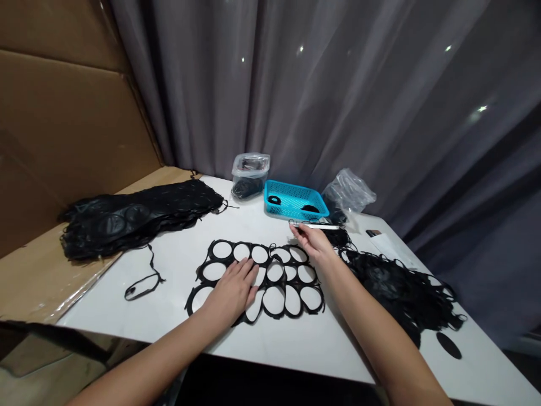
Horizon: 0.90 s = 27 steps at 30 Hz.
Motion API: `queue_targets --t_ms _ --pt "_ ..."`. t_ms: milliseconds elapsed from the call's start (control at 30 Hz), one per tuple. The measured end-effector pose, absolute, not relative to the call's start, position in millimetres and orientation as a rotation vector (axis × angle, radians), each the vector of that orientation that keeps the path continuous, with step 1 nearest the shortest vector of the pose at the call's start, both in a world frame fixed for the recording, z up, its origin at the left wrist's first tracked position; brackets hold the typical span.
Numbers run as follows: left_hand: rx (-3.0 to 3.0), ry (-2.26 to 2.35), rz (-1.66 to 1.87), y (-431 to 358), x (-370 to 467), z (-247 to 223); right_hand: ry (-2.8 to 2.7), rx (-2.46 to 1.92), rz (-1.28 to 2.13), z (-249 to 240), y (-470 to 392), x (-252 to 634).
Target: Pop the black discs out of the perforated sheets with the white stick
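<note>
A black sheet with rows of round holes (280, 286) lies on the white table. My left hand (236, 285) rests flat on its left middle part, fingers spread a little, holding nothing. Above the sheet's upper right corner, my right hand (311, 239) is closed round a thin white tool (323, 226), which points to the right. A thin dark loop shows by its fingertips; whether they pinch it is too small to tell. Just behind that hand stands a blue basket (296, 212) with a few black pieces inside.
Piled black sheets (139, 217) lie at the left, a loose black strip (143, 286) in front of them. A tangled black heap (393, 287) and a black oval (448, 344) are at the right. Behind stand a clear tub (249, 176) and a plastic bag (349, 192).
</note>
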State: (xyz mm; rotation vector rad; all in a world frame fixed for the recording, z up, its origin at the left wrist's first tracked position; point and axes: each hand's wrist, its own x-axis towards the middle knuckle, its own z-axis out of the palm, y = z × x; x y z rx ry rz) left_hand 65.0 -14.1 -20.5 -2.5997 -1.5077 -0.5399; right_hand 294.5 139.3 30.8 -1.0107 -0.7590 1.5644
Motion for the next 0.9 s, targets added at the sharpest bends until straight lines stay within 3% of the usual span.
queue_targets --t_ms 100,200,367,767,900 --pt "-2.578 -1.537 -0.540 -17.0 66.2 -18.1 -0.859 -1.009 1.593 27.6 121.9 276.1" --pt "-2.582 -1.558 -0.479 -20.0 66.1 -12.8 -1.326 -1.016 1.611 21.9 94.4 257.5" --pt "-2.593 -1.593 -0.488 -21.0 64.5 -8.1 -2.023 -1.068 1.155 18.0 69.3 249.7" --pt "-2.632 -1.601 -0.643 -18.6 62.3 -8.3 -2.112 -1.039 1.021 13.7 69.6 248.0" --pt "-2.645 -1.600 -0.664 -17.7 61.7 -11.6 -2.223 -1.000 0.815 10.4 58.8 244.5"
